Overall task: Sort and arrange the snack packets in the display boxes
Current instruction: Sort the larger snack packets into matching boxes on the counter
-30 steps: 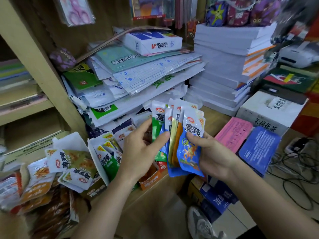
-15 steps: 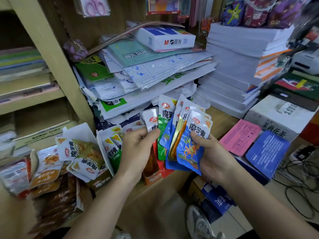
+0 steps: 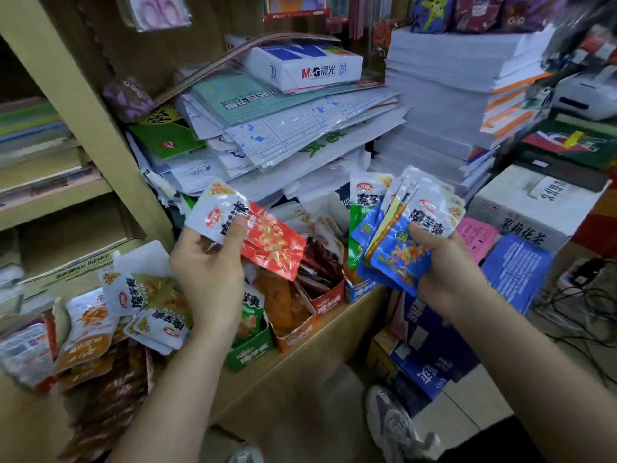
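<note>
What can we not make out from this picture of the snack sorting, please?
Head view:
- The bundle in the right hand: the front blue packet covers the rest, so no count.
- The orange box: the red packet in the left hand overlaps the back of its contents.
- The green box: the left hand covers part of its contents.
- The packets at the lower left: blurred and cut by the frame edge.

In front of the red display box (image 3: 329, 300) the way is open, out over the edge of the counter (image 3: 320, 349). Behind it a slumped stack of paper sleeves (image 3: 283, 138) blocks reach. Left of it a loose heap of packets (image 3: 150, 309) crowds the top. Above-left the left hand (image 3: 210, 282) grips a red packet (image 3: 273, 245); above-right the right hand (image 3: 447, 275) grips a fan of packets (image 3: 397, 262), both in the way overhead.
</note>
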